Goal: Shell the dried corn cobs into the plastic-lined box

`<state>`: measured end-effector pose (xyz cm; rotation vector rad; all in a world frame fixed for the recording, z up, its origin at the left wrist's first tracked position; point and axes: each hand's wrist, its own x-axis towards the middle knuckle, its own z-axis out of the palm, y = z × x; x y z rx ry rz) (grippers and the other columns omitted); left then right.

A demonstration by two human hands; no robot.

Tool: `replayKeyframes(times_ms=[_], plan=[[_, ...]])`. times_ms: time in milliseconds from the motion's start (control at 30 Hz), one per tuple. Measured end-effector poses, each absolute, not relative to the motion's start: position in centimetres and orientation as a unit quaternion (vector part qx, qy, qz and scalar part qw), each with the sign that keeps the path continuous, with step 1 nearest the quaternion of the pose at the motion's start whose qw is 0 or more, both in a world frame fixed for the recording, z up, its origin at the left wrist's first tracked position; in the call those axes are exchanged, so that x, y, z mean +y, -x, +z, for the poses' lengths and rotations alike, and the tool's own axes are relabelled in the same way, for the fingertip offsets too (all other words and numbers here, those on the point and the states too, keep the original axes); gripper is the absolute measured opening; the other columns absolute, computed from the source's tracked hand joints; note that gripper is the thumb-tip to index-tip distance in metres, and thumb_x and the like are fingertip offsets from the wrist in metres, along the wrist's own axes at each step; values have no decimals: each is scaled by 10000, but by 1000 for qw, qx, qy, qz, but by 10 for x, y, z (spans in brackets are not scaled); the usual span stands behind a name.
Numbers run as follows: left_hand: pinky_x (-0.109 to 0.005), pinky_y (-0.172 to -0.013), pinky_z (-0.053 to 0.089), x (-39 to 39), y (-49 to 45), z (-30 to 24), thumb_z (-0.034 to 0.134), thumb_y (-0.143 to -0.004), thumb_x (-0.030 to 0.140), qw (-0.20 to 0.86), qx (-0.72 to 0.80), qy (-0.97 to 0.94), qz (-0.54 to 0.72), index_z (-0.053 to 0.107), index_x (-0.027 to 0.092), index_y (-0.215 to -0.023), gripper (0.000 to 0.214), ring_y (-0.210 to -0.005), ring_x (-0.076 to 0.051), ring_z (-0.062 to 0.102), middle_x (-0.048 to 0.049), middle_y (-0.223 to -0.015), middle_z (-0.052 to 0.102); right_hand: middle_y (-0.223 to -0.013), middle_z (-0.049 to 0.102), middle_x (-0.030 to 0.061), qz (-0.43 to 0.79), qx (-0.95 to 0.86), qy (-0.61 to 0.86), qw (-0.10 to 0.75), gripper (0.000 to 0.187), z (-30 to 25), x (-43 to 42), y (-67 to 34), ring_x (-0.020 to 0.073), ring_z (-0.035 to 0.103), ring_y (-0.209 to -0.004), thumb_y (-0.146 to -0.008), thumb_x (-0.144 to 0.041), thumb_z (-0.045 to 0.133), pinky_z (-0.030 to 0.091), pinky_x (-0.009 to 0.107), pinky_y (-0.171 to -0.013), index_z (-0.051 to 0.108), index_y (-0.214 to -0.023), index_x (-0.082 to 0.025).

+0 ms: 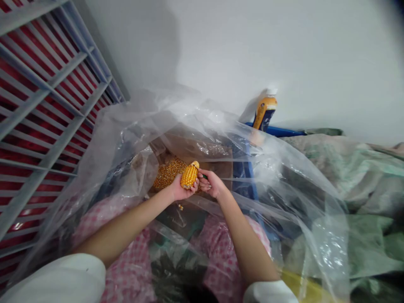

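My left hand (180, 192) is closed around a yellow corn cob (189, 175), held over a cardboard box (206, 153) lined with clear plastic. My right hand (211, 183) sits just right of the cob, fingers pinched together on a small dark tool whose green tip barely shows. A pile of loose corn kernels (168, 171) lies in the box just behind the cob. One loose kernel (180, 206) lies on the plastic below my left wrist.
A big clear plastic sheet (284, 168) drapes over the box and my pink checked lap (126, 252). An orange bottle with a white cap (265, 110) stands by a blue rim (277, 131) at the wall. Greenish cloth (356, 176) lies right; a grey grille (41, 105) stands left.
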<state>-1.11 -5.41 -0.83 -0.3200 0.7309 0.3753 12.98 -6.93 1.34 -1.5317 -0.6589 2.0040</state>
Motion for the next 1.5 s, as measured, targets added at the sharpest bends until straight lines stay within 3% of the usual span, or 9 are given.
replayKeyframes(times_ms=[100,233,333,433,667,867,967,1233,1500], plan=[[-217,-351,409,-52,4,-4,279,-825,363,895,380,136,192,549,104,-840,374,-465,-154,536,-95,-605,547,-351,217,-98,689,-276,608,281,306,18,-68,-131,62,119,-344,-832,-356,369,101,222,-387,357,-570,-198],[-263,-393,459,-50,-4,-3,322,-822,378,883,400,124,214,557,122,-858,349,-502,-182,572,-82,-591,563,-434,371,-61,511,-428,688,285,349,28,-71,-144,60,298,-447,-767,-419,501,184,207,-466,485,-535,-158],[-297,-440,493,-47,-7,-1,340,-818,392,871,420,110,229,562,128,-886,352,-530,-190,589,-83,-609,582,-512,480,-33,367,-545,720,223,390,37,-75,-154,87,405,-518,-793,-475,442,250,205,-522,586,-603,-166],[-300,-448,494,-44,-7,-2,335,-822,386,855,447,84,250,568,118,-906,365,-547,-196,599,-97,-631,597,-569,561,-7,315,-577,734,172,424,44,-80,-153,107,472,-547,-830,-488,379,285,209,-540,623,-660,-186],[-286,-469,494,-40,-10,-13,257,-858,355,815,502,54,282,572,150,-859,376,-522,-170,592,-54,-615,604,-715,662,97,128,-621,773,-8,374,43,-89,-112,204,623,-634,-905,-358,287,367,262,-564,615,-824,-198],[-257,-498,491,-47,-15,-14,315,-863,397,771,565,10,293,590,158,-919,368,-589,-169,618,-40,-684,651,-786,642,205,157,-635,755,-43,265,21,-85,-102,262,647,-714,-897,-183,300,409,312,-592,555,-917,-115],[-241,-487,478,-41,-11,-20,235,-889,384,746,592,-1,305,575,159,-979,417,-595,-165,621,-42,-700,659,-818,650,206,186,-683,703,-65,205,19,-87,-100,245,645,-731,-845,-104,372,402,289,-602,566,-912,-104],[-235,-438,449,-20,-7,-9,277,-871,421,753,568,-76,322,573,184,-932,384,-476,-145,568,-3,-570,589,-781,682,99,184,-623,759,32,420,52,-83,-130,224,626,-706,-890,-464,294,299,270,-560,647,-855,-239],[-239,-424,429,-24,-12,-6,266,-872,450,754,573,-174,271,600,169,-872,437,-471,-149,561,-30,-607,626,-752,681,91,194,-630,751,28,424,54,-81,-141,200,613,-691,-874,-475,339,264,265,-546,679,-822,-226]])
